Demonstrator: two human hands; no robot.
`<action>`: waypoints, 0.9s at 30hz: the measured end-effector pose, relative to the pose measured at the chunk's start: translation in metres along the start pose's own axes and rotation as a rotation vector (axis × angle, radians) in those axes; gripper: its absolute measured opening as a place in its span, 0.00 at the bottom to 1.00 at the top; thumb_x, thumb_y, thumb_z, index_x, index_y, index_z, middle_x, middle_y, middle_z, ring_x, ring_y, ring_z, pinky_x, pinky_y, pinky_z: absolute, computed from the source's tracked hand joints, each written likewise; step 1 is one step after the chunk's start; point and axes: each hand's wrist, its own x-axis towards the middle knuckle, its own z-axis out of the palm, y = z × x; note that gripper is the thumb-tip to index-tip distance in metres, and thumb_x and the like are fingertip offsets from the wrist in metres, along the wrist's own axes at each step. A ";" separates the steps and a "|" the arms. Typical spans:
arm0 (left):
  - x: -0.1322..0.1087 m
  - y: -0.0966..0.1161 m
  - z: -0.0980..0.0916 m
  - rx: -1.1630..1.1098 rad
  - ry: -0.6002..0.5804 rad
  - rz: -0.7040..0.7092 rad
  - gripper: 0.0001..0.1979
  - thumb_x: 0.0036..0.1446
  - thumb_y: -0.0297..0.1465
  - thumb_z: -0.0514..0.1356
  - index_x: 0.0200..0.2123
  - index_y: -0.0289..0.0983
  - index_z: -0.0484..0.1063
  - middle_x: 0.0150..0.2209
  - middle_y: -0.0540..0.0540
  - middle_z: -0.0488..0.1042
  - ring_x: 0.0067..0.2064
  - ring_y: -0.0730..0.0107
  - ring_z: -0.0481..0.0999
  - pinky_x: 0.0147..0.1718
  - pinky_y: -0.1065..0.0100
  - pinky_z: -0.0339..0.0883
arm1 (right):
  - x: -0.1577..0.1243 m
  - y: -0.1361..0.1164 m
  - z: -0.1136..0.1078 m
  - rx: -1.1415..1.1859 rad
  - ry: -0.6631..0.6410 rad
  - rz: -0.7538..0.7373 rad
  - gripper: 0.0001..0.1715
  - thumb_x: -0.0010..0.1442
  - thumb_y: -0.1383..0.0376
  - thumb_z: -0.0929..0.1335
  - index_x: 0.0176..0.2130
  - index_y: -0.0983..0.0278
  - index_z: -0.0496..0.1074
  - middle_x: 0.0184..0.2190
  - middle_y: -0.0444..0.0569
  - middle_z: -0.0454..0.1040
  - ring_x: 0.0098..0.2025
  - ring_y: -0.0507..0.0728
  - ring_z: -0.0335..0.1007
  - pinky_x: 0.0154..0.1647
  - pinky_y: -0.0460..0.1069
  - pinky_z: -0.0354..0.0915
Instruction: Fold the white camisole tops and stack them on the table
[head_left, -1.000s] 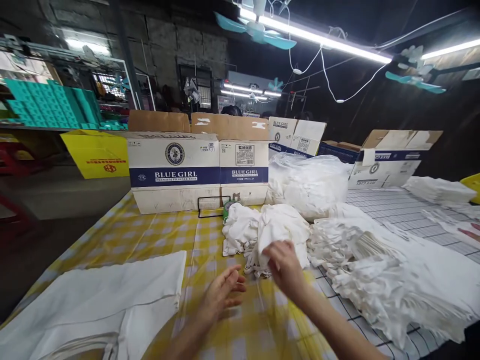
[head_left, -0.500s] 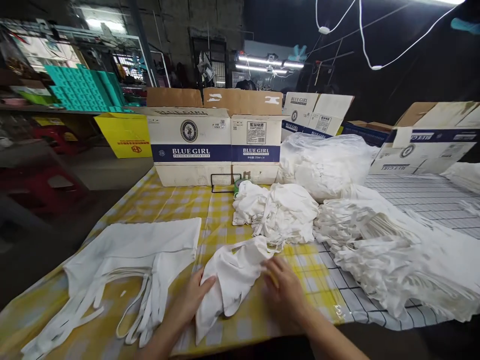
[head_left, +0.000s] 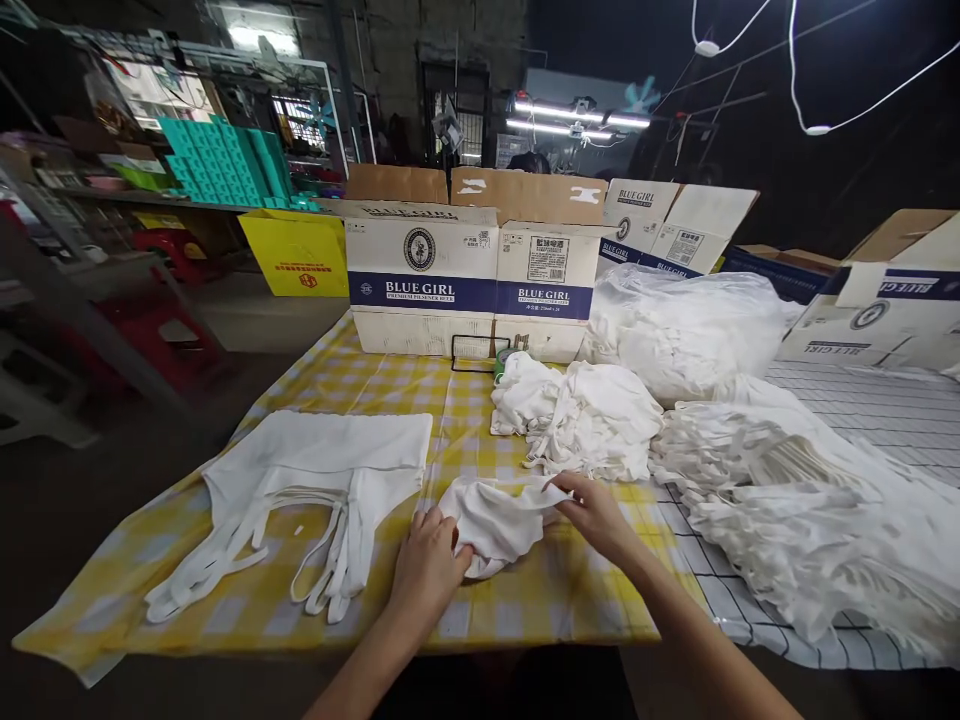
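A crumpled white cloth garment [head_left: 499, 525] rests on the yellow checked tablecloth, held between my two hands. My left hand [head_left: 431, 560] grips its left edge, the fingers bent into the fabric. At the upper right, my right hand [head_left: 596, 512] pinches a corner of the same garment between thumb and fingers. To the left lies a flat stack of white strapped tops [head_left: 322, 445], their straps trailing toward the front edge. Just behind the held garment sits a loose heap of white garments [head_left: 592, 420].
A larger pile of white garments [head_left: 810, 510] spreads over the right side. Behind stand a Blue Girl carton [head_left: 420, 335], a bulging clear plastic bag [head_left: 690, 320], a roll of green tape [head_left: 502, 362] and a black wire frame [head_left: 472, 368]. A yellow box [head_left: 292, 250] stands beyond the table.
The garment has been gathered into a smaller bunch; its lower left part no longer hangs forward. My right hand now pinches its upper right corner. The view has shifted left.
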 end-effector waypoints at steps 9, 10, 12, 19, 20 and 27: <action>0.015 -0.020 -0.028 -0.280 0.044 -0.062 0.08 0.49 0.23 0.50 0.31 0.38 0.66 0.30 0.51 0.69 0.32 0.71 0.68 0.32 0.72 0.58 | -0.020 0.018 -0.032 0.763 0.170 0.423 0.19 0.53 0.55 0.66 0.19 0.62 0.59 0.15 0.38 0.53 0.18 0.49 0.52 0.20 0.46 0.54; 0.015 -0.021 -0.029 -0.243 0.062 -0.062 0.10 0.48 0.21 0.50 0.31 0.38 0.67 0.31 0.50 0.69 0.34 0.70 0.69 0.34 0.72 0.58 | -0.020 0.022 -0.032 0.760 0.170 0.427 0.21 0.53 0.54 0.65 0.19 0.61 0.56 0.14 0.37 0.49 0.17 0.49 0.50 0.19 0.46 0.53; 0.016 -0.024 -0.028 -0.149 0.106 -0.060 0.12 0.47 0.20 0.49 0.31 0.37 0.69 0.34 0.47 0.69 0.38 0.67 0.69 0.37 0.70 0.59 | -0.020 0.026 -0.032 0.718 0.184 0.441 0.21 0.52 0.52 0.65 0.19 0.61 0.54 0.14 0.36 0.47 0.17 0.49 0.49 0.19 0.46 0.52; 0.015 -0.028 -0.026 -0.066 0.103 -0.111 0.12 0.54 0.26 0.50 0.34 0.37 0.74 0.32 0.46 0.70 0.38 0.66 0.70 0.38 0.70 0.59 | -0.020 0.031 -0.032 0.424 0.200 0.409 0.14 0.49 0.59 0.66 0.19 0.64 0.63 0.16 0.42 0.61 0.22 0.51 0.57 0.24 0.46 0.53; 0.015 -0.029 -0.026 -0.084 0.083 -0.113 0.11 0.55 0.28 0.51 0.34 0.37 0.73 0.31 0.46 0.70 0.37 0.67 0.70 0.37 0.70 0.58 | -0.021 0.030 -0.031 0.391 0.197 0.396 0.13 0.48 0.61 0.66 0.18 0.65 0.63 0.16 0.41 0.61 0.22 0.51 0.57 0.24 0.46 0.53; 0.015 -0.022 -0.027 -0.171 0.134 -0.071 0.10 0.55 0.35 0.53 0.26 0.37 0.69 0.27 0.50 0.66 0.28 0.71 0.67 0.30 0.71 0.57 | -0.037 0.001 -0.024 0.043 -0.030 0.057 0.07 0.52 0.67 0.63 0.32 0.64 0.70 0.29 0.45 0.70 0.33 0.56 0.65 0.34 0.49 0.61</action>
